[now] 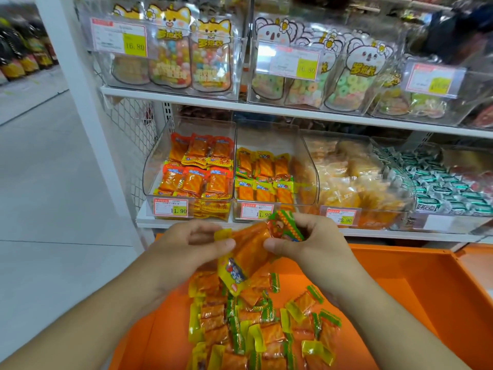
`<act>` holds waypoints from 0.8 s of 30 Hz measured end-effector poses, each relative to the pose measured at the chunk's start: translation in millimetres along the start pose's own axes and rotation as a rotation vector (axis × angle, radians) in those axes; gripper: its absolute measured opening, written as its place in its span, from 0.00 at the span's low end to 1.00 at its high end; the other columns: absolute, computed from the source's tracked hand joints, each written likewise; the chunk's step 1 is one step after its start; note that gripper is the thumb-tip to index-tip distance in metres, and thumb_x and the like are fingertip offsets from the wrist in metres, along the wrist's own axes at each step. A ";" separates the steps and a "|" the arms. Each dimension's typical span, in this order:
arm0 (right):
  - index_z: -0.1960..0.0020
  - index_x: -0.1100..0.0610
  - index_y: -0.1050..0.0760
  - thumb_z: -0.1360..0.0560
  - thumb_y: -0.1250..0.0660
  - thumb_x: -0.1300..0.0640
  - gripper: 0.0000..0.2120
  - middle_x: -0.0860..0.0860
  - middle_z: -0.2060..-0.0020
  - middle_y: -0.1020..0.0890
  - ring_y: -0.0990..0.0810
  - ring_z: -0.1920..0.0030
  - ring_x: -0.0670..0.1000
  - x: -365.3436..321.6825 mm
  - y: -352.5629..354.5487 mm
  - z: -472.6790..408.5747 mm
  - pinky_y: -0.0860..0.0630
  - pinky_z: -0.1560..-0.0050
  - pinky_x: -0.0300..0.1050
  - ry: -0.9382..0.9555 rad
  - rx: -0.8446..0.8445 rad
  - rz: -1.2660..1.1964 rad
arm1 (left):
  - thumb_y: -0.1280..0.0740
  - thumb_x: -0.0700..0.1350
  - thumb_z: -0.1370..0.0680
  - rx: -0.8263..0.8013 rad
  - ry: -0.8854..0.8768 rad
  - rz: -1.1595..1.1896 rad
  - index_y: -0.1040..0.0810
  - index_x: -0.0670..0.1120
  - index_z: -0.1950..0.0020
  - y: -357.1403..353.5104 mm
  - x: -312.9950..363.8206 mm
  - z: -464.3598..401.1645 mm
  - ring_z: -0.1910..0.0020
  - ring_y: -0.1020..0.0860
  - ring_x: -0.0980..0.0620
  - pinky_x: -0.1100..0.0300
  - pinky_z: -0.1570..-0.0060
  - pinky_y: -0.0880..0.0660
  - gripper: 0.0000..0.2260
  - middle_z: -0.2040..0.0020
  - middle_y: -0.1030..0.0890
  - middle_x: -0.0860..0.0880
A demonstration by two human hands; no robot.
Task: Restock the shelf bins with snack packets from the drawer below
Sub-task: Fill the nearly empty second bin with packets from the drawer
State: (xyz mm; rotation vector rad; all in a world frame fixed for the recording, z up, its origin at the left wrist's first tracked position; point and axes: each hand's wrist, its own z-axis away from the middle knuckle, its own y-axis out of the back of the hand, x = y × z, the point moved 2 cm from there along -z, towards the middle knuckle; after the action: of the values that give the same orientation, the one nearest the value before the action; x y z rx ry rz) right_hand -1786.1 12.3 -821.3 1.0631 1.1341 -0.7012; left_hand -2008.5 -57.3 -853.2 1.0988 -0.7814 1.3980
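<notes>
1. Head view, centre of the frame: the left hand (pixel 192 243) and the right hand (pixel 306 240) meet above the open drawer, each with fingers curled and thumb pressed onto a small bunch of snack packets (pixel 250 252). The left pinches the yellow end, the right the green-edged end; the bunch is probably being squared up before it goes into a bin.
2. Lower centre: the orange drawer (pixel 426 295) stands pulled out below the shelf. A loose heap of packets (pixel 256 324) lies on its floor, directly under the hands, so stock is still left to move.
3. Middle of the frame, just above the hands: the second clear bin (pixel 269 134) holds rows of yellow-and-green packets matching those held. Its upper part looks unfilled, so it is judged the likely target.
4. Left of that: the first bin (pixel 165 145) holds orange-and-red packets, stacked higher.
5. Right of centre: a third bin (pixel 373 148) carries pale yellow bags; green-and-white wrapped sweets (pixel 440 188) fill the far right.
6. Bin fronts bear price labels (pixel 170 207), facing the aisle for shoppers.
7. Top of the frame: an upper shelf (pixel 170 95) carries clear boxes of animal-printed candy pouches (pixel 210 57).
</notes>
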 end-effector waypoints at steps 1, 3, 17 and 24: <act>0.53 0.53 0.13 0.29 0.20 0.61 0.07 0.50 0.57 0.11 0.12 0.53 0.54 -1.0 0.3 1.7 0.16 0.48 0.53 0.031 0.025 0.018 | 0.18 0.59 0.35 0.008 0.064 0.042 0.14 0.53 0.43 1.6 -1.4 0.4 0.47 0.14 0.47 0.40 0.40 0.19 0.23 0.48 0.12 0.49; 0.54 0.50 0.13 0.31 0.18 0.60 0.09 0.47 0.56 0.12 0.14 0.53 0.52 -5.3 -2.3 5.4 0.18 0.50 0.49 0.107 0.111 0.086 | 0.24 0.60 0.31 -0.077 0.244 0.160 0.17 0.46 0.39 -0.7 -5.9 3.7 0.47 0.14 0.40 0.39 0.41 0.19 0.26 0.47 0.13 0.41; 0.48 0.53 0.24 0.27 0.22 0.61 0.14 0.51 0.60 0.13 0.19 0.65 0.50 -7.2 -25.1 23.9 0.21 0.62 0.50 0.011 0.035 -0.156 | 0.27 0.35 0.25 -0.048 0.083 0.776 0.24 0.36 0.33 -31.8 -4.5 8.8 0.42 0.16 0.35 0.44 0.46 0.16 0.20 0.41 0.16 0.34; 0.48 0.62 0.18 0.20 0.32 0.59 0.07 0.57 0.63 0.13 0.18 0.61 0.55 -4.9 -35.4 11.0 0.18 0.63 0.45 -0.366 -0.066 -0.579 | 0.27 0.37 0.24 0.062 0.012 0.651 0.14 0.38 0.44 -20.0 -3.1 3.2 0.48 0.15 0.43 0.46 0.47 0.17 0.10 0.46 0.13 0.39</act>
State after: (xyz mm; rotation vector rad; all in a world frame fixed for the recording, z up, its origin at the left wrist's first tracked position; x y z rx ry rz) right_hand -1814.7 -11.2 -826.9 0.5094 1.1341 -1.2478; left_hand -1988.4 -58.6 -857.6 0.9137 -1.1557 1.9758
